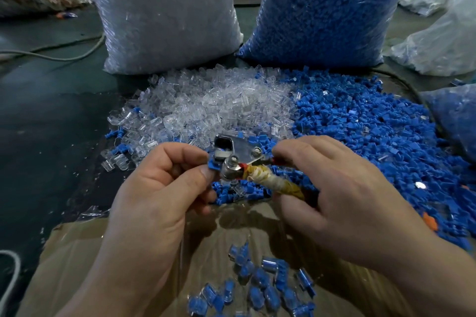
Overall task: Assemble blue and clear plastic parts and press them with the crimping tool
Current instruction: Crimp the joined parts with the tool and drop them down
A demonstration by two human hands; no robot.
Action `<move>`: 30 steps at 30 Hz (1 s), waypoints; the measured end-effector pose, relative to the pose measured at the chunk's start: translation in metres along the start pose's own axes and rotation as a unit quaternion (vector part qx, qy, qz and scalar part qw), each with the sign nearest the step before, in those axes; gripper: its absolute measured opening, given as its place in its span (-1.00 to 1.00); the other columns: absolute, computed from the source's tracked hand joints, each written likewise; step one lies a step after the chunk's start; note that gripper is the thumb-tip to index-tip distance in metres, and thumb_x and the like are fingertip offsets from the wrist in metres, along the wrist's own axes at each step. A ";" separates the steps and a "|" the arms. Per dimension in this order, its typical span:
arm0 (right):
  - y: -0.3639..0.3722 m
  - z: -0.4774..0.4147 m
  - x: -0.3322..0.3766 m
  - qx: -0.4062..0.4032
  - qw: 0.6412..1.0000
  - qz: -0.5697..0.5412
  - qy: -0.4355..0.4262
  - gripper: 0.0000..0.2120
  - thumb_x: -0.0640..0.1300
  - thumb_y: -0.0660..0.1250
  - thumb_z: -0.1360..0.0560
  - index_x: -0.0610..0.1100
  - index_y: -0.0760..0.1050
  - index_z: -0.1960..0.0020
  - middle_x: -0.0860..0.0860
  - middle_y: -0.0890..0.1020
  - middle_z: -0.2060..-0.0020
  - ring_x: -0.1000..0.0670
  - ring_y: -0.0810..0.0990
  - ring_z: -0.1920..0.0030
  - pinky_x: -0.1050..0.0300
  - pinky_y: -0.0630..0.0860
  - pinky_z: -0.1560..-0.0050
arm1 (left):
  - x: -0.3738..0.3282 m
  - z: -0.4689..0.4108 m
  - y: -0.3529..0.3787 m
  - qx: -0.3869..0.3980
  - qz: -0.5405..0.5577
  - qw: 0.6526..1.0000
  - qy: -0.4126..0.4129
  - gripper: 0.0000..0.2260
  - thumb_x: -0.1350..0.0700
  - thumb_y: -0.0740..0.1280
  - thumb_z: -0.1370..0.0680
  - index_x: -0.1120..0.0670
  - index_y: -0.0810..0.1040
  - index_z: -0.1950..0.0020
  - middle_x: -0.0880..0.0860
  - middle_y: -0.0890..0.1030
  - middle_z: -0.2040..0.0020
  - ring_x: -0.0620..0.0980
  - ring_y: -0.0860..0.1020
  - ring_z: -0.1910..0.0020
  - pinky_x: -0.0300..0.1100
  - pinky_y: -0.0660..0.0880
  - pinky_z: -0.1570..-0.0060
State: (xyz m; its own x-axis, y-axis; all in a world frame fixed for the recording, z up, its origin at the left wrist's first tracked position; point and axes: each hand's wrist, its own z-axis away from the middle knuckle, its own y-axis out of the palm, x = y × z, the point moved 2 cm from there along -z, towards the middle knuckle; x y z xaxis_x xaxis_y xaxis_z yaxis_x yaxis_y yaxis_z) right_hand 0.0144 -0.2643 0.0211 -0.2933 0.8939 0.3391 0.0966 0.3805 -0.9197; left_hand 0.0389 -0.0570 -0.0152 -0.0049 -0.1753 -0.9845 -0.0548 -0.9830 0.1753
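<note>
The left hand [154,188] pinches a blue part [213,163] in its fingers [203,175], set against the metal head of the crimping tool [237,157]. The right hand [342,188] is wrapped closed around the tool's taped handles, above the surface's near edge. Behind lie loose heaps: clear parts [206,105] at the middle, blue parts [373,131] toward the right edge.

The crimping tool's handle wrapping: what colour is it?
Yellowish-cream, on the crimping tool handle wrapping; head view.

Two sacks [164,15] behind loose-parts heap [257,110]; crimping tool [239,159] before heap; assembled pieces [257,283] nearest.
</note>
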 end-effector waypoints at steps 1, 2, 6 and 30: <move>0.000 0.000 0.000 0.004 1.000 -0.004 0.001 -0.45 0.20 0.12 -0.39 0.05 0.41 -0.34 0.18 0.52 -0.10 0.10 0.45 -0.09 0.16 0.44 -0.05 | 0.001 0.000 -0.001 -0.001 -0.005 1.000 0.008 -0.86 0.17 0.49 -0.39 -0.06 0.68 0.14 0.07 0.64 0.27 -0.04 0.58 0.35 -0.26 0.50 0.44; -0.001 0.000 -0.001 0.005 1.000 -0.006 0.000 -0.45 0.20 0.13 -0.39 0.06 0.40 -0.34 0.18 0.51 -0.11 0.11 0.44 -0.10 0.18 0.43 -0.05 | 0.002 0.000 -0.002 -0.003 -0.011 1.000 0.016 -0.86 0.17 0.45 -0.40 -0.06 0.68 0.13 0.08 0.64 0.27 -0.04 0.59 0.35 -0.25 0.50 0.44; -0.001 0.001 0.000 0.012 1.000 -0.004 -0.020 -0.49 0.18 0.15 -0.40 0.08 0.39 -0.31 0.16 0.51 -0.10 0.08 0.46 -0.09 0.12 0.49 -0.04 | 0.002 0.000 -0.001 -0.012 -0.029 0.998 0.046 -0.84 0.16 0.41 -0.40 -0.09 0.67 0.12 0.07 0.65 0.26 -0.05 0.59 0.36 -0.27 0.51 0.43; 0.004 -0.008 -0.009 0.012 0.990 0.135 0.031 -0.38 0.37 0.08 -0.39 0.05 0.45 -0.30 0.13 0.60 -0.01 0.01 0.50 -0.02 0.02 0.44 -0.05 | 0.001 0.002 -0.007 -0.036 -0.139 0.990 0.010 -0.82 0.18 0.49 -0.45 -0.13 0.66 0.15 0.08 0.66 0.33 -0.10 0.56 0.44 -0.27 0.48 0.48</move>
State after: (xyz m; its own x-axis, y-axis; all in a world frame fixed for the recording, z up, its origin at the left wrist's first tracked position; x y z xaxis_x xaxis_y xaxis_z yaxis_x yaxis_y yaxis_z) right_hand 0.0252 -0.2688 0.0159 -0.2002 0.9755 0.0914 0.1415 0.1211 -0.9825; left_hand 0.0371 -0.0504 -0.0179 0.0212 0.1030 -0.9945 0.0194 -0.9945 -0.1026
